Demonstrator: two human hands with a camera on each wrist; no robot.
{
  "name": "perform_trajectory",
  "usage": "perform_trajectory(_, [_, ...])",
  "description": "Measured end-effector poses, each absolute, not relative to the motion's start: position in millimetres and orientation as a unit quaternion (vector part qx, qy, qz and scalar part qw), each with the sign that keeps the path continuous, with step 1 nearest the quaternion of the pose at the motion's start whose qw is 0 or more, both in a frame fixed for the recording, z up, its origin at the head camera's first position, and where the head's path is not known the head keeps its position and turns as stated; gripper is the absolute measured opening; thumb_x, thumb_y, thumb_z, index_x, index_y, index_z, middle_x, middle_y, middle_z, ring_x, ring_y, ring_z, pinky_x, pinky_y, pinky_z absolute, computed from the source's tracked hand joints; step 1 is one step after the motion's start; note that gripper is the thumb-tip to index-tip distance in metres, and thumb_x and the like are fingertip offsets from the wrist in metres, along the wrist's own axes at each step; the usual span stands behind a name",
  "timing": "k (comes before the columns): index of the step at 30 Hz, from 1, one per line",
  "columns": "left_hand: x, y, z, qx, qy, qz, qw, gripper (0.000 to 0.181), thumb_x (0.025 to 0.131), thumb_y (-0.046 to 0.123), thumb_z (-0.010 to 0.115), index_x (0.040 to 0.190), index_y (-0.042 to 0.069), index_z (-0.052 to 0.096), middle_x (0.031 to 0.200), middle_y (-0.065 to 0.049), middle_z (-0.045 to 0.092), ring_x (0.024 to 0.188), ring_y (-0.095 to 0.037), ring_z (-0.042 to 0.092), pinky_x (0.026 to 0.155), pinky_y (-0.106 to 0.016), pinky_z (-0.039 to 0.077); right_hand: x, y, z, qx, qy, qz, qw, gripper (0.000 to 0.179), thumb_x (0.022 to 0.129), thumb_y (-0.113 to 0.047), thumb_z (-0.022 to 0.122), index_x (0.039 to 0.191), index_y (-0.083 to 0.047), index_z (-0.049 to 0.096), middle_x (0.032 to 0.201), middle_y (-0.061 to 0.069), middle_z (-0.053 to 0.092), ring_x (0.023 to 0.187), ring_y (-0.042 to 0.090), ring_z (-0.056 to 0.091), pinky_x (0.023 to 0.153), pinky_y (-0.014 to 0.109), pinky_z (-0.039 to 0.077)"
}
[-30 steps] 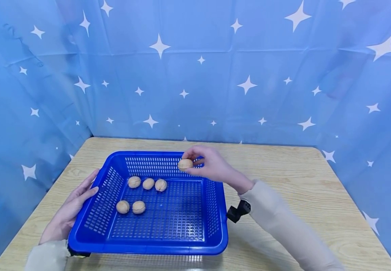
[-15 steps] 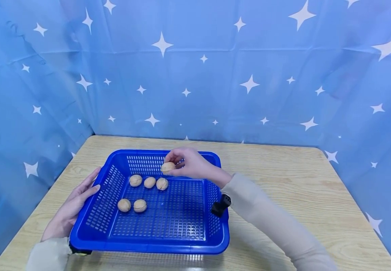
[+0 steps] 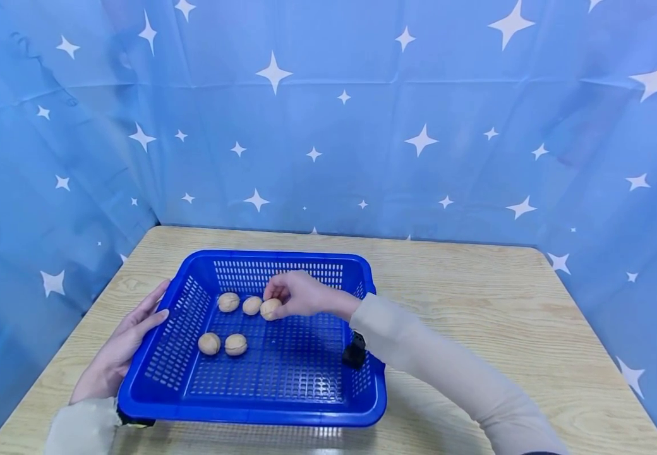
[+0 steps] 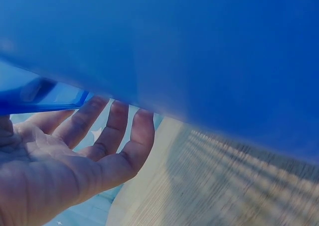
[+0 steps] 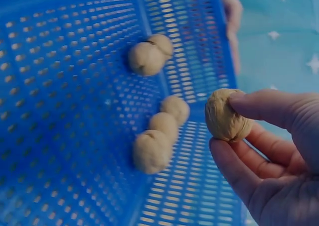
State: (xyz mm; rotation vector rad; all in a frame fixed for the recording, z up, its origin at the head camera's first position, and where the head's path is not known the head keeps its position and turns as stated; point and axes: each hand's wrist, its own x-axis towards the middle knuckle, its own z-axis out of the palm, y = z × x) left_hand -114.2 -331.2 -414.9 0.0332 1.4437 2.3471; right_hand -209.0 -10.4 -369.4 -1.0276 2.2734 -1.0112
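Observation:
My right hand (image 3: pixel 303 294) pinches a walnut (image 5: pixel 222 114) between thumb and fingertips, inside the blue plastic basket (image 3: pixel 249 414). In the head view this walnut covers the right end of the back row. The right wrist view shows it apart from that row's three walnuts (image 5: pixel 152 151). Two more walnuts (image 3: pixel 222 344) lie side by side on the basket floor, nearer the front left. At the basket's left side, my left hand (image 3: pixel 114 354) grips the rim. Its thumb lies on the rim, while in the left wrist view its curled fingers (image 4: pixel 142 131) touch the rim's underside.
The basket stands on a light wood-grain table (image 3: pixel 476 303), with bare tabletop to its right. A blue curtain (image 3: pixel 328 126) with white stars closes off the back and both sides.
My right hand has moved left and down into the basket with the walnut, from over the back right rim to the back row. The left hand stays at the rim.

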Motion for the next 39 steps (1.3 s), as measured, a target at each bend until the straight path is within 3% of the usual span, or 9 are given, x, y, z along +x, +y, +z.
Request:
perform_trajectory(13, [-113.9,-331.1,-417.6,0.029,0.489,0.849,0.196,0.063,0.103,0.011,0.031,0.151,0.033,-0.004,0.126,0.006,0.057,0.109,-0.024,0.060,0.085,-0.047,0.050,-201.0,-25.5,-395.3,-0.428,0.822,-0.297,0.229,0.018,0.077,-0.001,0.075,0.090,-0.002,0.063,0.087,0.006,0.066,0.079,0.012,0.059,0.071,0.015,0.046])
perform_trajectory(21, [-113.6,-331.6,-417.1,0.026,0.490,0.849,0.194,0.063,0.103,0.011,0.031,0.151,0.034,-0.002,0.125,0.006,0.058,0.108,-0.024,0.060,0.085,-0.047,0.050,-196.1,-33.7,-401.4,-0.429,0.835,-0.252,0.235,0.016,0.077,-0.003,0.076,0.087,-0.005,0.064,0.089,0.004,0.061,0.080,0.011,0.055,0.068,0.015,0.045])
perform_trajectory(27, [-113.8,-331.6,-417.1,0.027,0.492,0.848,0.193,0.063,0.103,0.011,0.032,0.151,0.034,-0.002,0.124,0.006,0.058,0.108,-0.024,0.060,0.085,-0.046,0.050,-193.3,-38.0,-407.2,-0.469,0.827,-0.234,0.202,0.016,0.074,-0.003,0.078,0.084,-0.003,0.066,0.085,0.005,0.061,0.080,0.011,0.051,0.068,0.013,0.041])
perform_trajectory(39, [-114.6,-330.7,-417.9,0.031,0.490,0.850,0.193,0.062,0.103,0.010,0.031,0.151,0.033,-0.001,0.126,0.005,0.057,0.108,-0.024,0.060,0.084,-0.046,0.051,-190.7,-42.0,-412.5,-0.423,0.847,-0.217,0.239,0.020,0.073,-0.003,0.078,0.089,-0.004,0.066,0.086,0.003,0.062,0.082,0.009,0.052,0.073,0.014,0.041])
